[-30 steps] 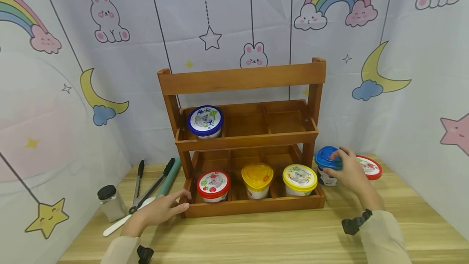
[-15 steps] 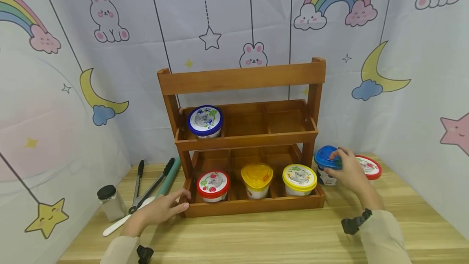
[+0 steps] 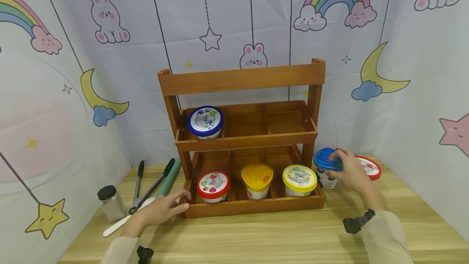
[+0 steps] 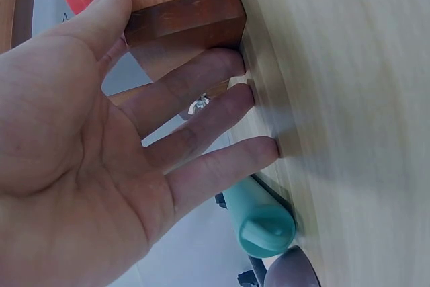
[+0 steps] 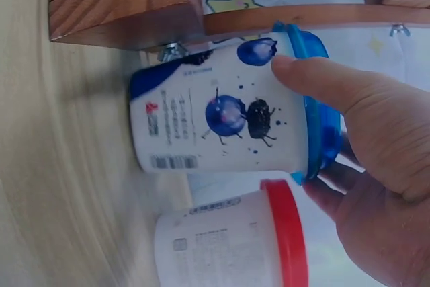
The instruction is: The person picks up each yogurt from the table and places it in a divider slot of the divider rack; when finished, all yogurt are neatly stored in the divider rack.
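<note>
The rack is of brown wood, smooth and slightly shiny, with a bright metal wing nut, and the table has a smooth, pale wood-grain surface. The light blue lid and the amber lid look like glossy, see-through plastic, while the red lids are of opaque plastic and the blueberry cup has smooth, printed walls. The backdrop and the sleeves are matt cloth.
</note>
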